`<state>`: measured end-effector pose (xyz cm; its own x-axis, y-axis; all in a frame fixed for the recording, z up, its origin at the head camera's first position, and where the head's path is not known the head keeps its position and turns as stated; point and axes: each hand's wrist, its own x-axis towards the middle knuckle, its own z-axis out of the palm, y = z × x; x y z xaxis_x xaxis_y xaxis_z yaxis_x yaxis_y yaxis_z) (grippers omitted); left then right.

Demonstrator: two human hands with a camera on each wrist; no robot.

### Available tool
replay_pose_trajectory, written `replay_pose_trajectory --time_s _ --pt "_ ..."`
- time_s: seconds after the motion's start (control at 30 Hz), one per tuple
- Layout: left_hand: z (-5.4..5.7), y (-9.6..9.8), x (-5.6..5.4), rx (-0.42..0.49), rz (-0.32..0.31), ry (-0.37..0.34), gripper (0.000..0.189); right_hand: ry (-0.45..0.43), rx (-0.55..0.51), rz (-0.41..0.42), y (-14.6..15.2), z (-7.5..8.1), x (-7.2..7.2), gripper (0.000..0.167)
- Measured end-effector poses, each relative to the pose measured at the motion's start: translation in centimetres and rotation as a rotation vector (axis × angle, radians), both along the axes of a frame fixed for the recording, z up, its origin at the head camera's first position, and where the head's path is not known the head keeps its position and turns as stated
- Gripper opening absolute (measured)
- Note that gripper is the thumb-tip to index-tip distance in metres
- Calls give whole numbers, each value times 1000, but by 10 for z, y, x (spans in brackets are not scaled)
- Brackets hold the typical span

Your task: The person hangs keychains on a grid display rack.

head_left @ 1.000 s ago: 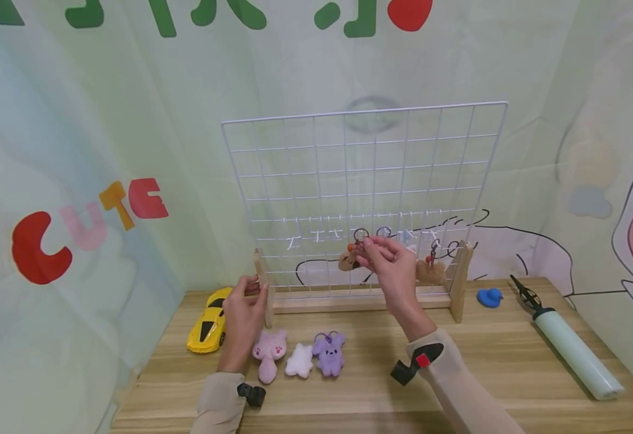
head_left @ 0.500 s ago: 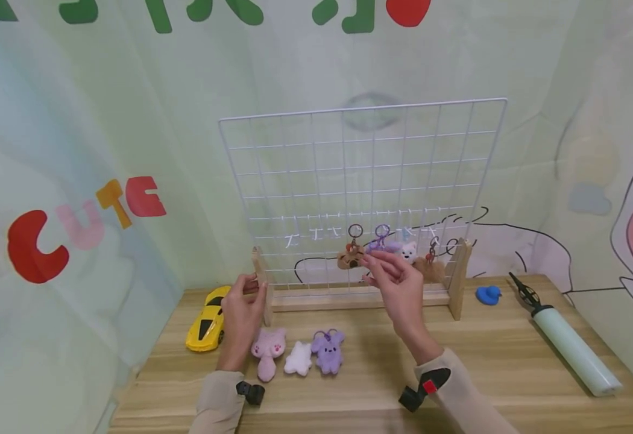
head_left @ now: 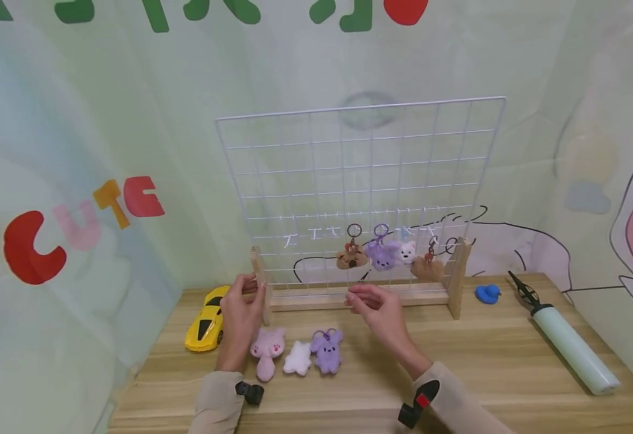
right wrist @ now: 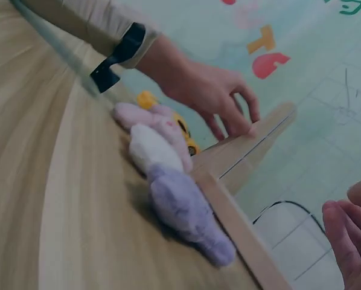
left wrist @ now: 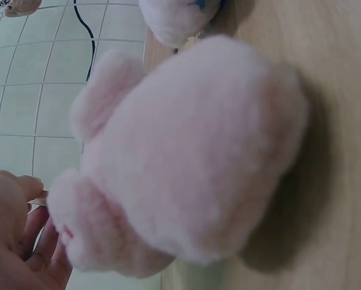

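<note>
My left hand (head_left: 242,313) pinches the left wooden upright (head_left: 259,268) of a white wire grid rack (head_left: 360,111); the right wrist view shows its thumb and fingers on that upright (right wrist: 277,121). Just in front of the rack's base, my right hand (head_left: 378,313) is in the air with loosely bent fingers and nothing in them. Above it hang a brown plush keychain (head_left: 352,258), a purple one (head_left: 381,256), a white one (head_left: 406,252) and a tan one (head_left: 427,268). On the table lie a pink plush (head_left: 267,349), a white plush (head_left: 298,358) and a purple plush keychain (head_left: 327,351).
A yellow toy car (head_left: 207,319) stands left of the rack. To the right are a blue rubber duck (head_left: 488,294) and a pale green hand pump (head_left: 574,346). Small white hooks (head_left: 315,232) line the grid. A printed curtain (head_left: 132,90) hangs behind the wooden table (head_left: 512,374).
My right hand has let go of the brown plush keychain, which hangs on the grid, and has moved down toward the rack's base. My left hand has stayed on the upright.
</note>
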<state>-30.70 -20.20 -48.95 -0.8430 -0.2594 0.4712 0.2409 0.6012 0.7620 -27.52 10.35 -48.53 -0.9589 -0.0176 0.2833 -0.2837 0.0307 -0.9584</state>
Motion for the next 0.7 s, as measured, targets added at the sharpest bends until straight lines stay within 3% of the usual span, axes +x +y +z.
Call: replay_pose_trajectory --time_s 0.2,0.33,0.47,0.53,0.7 --pt "2 1 0 -4 1 19 30 -2 201 58 1 -16 -3 22" --pt "1 2 0 -4 3 13 30 62 395 195 2 -26 -4 22" --pt "0 2 0 -2 8 12 30 182 588 409 3 -31 -1 41" --pt "-1 2 0 -3 9 14 30 227 673 478 4 -32 1 52" --pt "-2 3 0 -6 7 21 30 237 812 516 5 -35 4 60"
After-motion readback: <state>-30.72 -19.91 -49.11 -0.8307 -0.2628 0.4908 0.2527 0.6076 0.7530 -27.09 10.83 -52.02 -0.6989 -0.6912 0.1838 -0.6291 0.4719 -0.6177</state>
